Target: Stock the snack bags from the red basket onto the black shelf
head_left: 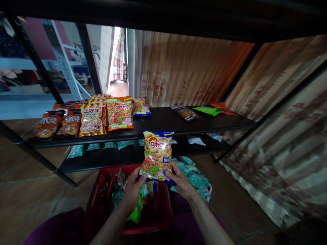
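Black shelf (163,120) stocked with snack packs, left hand (133,189) and right hand (180,182) pinching yellow snack bag (157,154) by bottom corners, above red basket (102,190).

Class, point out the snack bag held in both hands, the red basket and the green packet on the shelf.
snack bag (157,154): head view, middle of its front.
red basket (98,195): head view, its left wall.
green packet (206,110): head view, its middle.
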Motion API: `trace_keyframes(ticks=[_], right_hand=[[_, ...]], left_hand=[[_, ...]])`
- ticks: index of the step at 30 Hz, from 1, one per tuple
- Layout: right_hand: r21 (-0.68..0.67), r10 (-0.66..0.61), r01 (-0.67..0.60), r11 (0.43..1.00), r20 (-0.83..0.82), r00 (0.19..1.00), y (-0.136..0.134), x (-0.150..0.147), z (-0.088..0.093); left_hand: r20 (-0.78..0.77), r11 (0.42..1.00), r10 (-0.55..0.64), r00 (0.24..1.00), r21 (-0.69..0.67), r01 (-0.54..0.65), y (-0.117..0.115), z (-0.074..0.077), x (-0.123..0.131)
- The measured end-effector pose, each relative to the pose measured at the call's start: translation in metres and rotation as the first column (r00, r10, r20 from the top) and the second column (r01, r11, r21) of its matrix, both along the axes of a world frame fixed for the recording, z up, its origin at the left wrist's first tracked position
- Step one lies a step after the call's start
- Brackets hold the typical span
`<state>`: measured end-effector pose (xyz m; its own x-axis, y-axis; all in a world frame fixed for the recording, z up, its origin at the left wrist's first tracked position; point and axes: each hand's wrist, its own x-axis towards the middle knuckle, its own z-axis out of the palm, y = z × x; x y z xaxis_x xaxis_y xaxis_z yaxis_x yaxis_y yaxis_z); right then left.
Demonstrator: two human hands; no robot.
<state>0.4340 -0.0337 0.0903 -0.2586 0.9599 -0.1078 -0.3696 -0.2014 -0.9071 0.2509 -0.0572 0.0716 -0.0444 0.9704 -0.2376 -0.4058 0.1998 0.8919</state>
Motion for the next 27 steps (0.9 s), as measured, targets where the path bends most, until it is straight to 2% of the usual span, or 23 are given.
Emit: trace_keyframes(ticks=[4, 7, 13, 17, 23, 27], right_hand=[[0.074, -0.023, 0.018, 0.997, 0.057, 0.998, 0.024, 0.005, 0.022], [0.12, -0.074, 0.061, 0.991, 0.113, 0.991, 0.046, 0.008, 0.04], [0.155, -0.132, 0.116, 0.981, 0.095, 0.987, 0.1, 0.007, 0.068], [0.15, -0.151, 0.139, 0.979, 0.07, 0.986, 0.138, 0.004, 0.08], [0.145, -0.115, 0.104, 0.984, 0.071, 0.991, 0.192, -0.005, 0.087], [0.22, -0.08, 0.064, 0.973, 0.067, 0.995, 0.228, -0.01, 0.084]], left_hand=[[0.026, 0.99, -0.099, 0.995, 0.101, 0.096, 0.023, 0.02, 0.004], [-0.005, 0.982, -0.105, 0.994, 0.156, 0.105, 0.046, 0.036, 0.009], [-0.101, 0.984, 0.049, 0.994, 0.175, -0.03, 0.103, 0.061, 0.018], [-0.224, 0.956, 0.17, 0.96, 0.272, -0.106, 0.141, 0.069, 0.021], [-0.416, 0.907, 0.326, 0.849, 0.392, -0.156, 0.177, 0.078, 0.024], [-0.528, 0.874, 0.406, 0.745, 0.463, -0.148, 0.195, 0.086, 0.025]])
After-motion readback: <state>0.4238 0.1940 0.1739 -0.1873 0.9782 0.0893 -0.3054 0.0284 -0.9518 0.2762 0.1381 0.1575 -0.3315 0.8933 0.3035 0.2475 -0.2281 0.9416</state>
